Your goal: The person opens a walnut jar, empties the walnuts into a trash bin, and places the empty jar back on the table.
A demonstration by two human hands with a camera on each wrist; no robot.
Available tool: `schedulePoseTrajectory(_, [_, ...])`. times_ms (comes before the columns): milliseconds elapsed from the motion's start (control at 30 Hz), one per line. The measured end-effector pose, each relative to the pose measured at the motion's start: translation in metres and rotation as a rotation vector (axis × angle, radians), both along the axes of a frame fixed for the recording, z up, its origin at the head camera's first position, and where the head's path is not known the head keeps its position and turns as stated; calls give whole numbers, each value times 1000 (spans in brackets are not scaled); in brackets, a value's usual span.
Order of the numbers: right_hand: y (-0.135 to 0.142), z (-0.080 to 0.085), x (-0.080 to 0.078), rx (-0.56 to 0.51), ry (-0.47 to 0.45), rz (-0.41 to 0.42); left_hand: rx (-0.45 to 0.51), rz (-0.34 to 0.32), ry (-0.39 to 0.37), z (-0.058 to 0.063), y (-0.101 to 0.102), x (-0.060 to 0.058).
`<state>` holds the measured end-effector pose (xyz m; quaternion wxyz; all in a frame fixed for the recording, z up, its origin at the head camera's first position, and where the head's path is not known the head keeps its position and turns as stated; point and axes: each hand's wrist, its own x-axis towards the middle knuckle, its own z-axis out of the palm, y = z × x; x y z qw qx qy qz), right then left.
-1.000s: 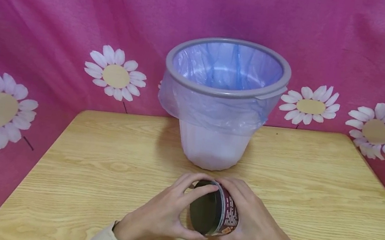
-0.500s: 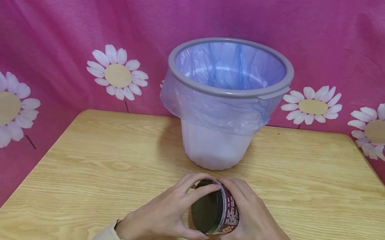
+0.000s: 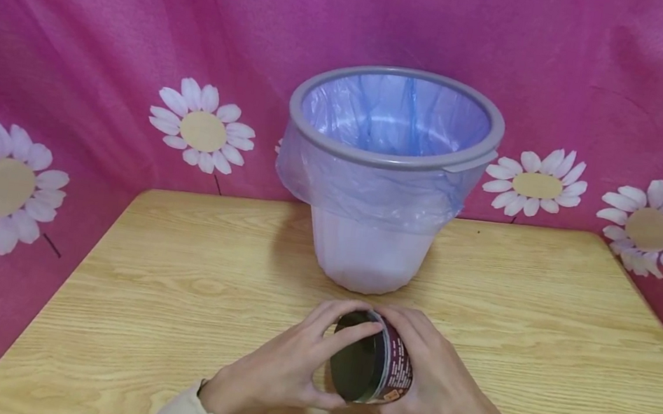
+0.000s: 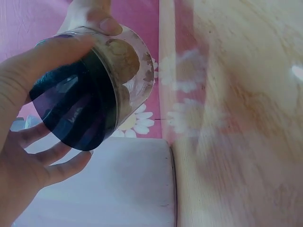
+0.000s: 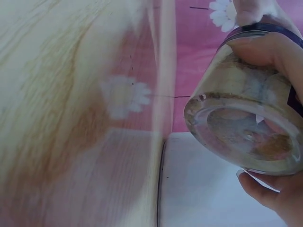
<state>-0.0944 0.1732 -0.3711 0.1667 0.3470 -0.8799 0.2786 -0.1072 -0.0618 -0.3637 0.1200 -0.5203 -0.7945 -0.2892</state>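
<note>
A clear jar (image 3: 395, 375) with a dark lid (image 3: 355, 366) and a purple printed label is held on its side, its lid end toward the left. My left hand (image 3: 286, 367) curls its fingers and thumb around the lid. On the body, my right hand (image 3: 441, 378) grips from the other side. Through the transparent wall of the jar (image 4: 124, 61) in the left wrist view, round brown pieces show. The right wrist view looks onto the jar's clear base (image 5: 251, 135), with brown bits inside.
A pale bin (image 3: 369, 255) with a grey rim and a bluish plastic liner (image 3: 365, 190) stands upright behind the hands. The wooden table (image 3: 166, 297) ends at a pink cloth (image 3: 238, 10) printed with white daisies.
My left thumb has shifted slightly left along the lid's lower edge. The jar and my right hand stay in nearly the same place, and the bin has not moved.
</note>
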Motion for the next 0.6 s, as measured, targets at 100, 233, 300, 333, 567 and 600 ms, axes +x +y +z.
schedulePoseTrajectory(100, [0,0,0,0,-2,1,7,6,12,0,1,0])
schedulePoseTrajectory(233, [1,0,0,-10,-9,9,12,3,12,0,1,0])
schedulePoseTrajectory(300, [1,0,1,-21,-14,15,18,-7,14,-1,1,0])
schedulePoseTrajectory(333, [1,0,1,-26,-16,20,22,-13,17,-1,1,0])
schedulePoseTrajectory(567, [2,1,0,-40,-25,31,44,-15,22,-1,2,-1])
schedulePoseTrajectory(600, [3,1,0,-40,-26,31,44,-13,20,-1,2,-1])
